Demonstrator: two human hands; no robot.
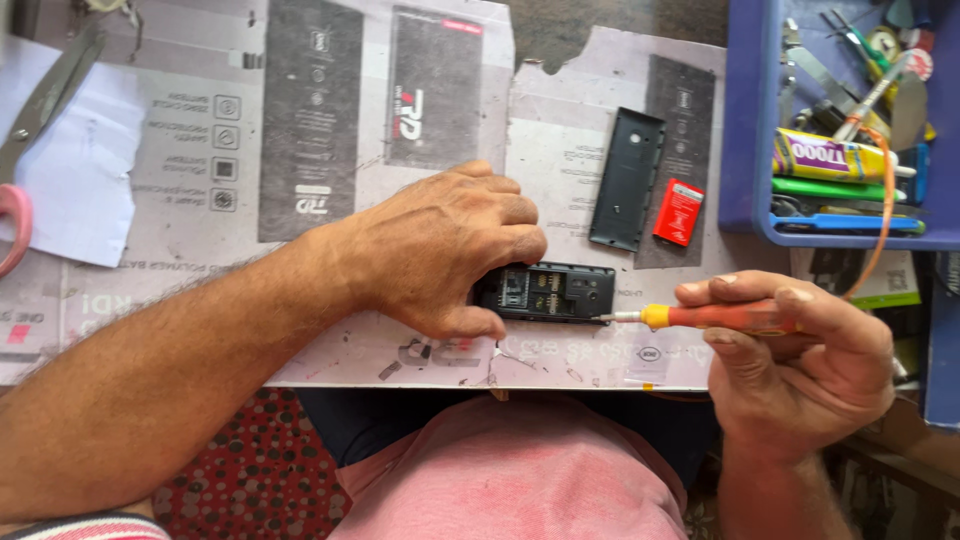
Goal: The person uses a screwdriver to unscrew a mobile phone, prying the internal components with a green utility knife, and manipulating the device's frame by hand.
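From the head camera, the left hand (445, 250) is pressing the small black back-less mobile phone (548, 292) onto the cardboard-covered counter (560, 150), its fingers clenched around the phone's left end. The right hand (790, 365) is grasping an orange-handled slim screwdriver (700, 316), its tip touching the phone's lower edge. The phone looks light, rigid, with delicate exposed contacts; it is best held by its sides.

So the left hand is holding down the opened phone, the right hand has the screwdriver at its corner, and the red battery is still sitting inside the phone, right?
Not quite. The left hand does hold the opened phone and the right hand the screwdriver, but the head view shows the red battery lying out on the cardboard beside the back cover.
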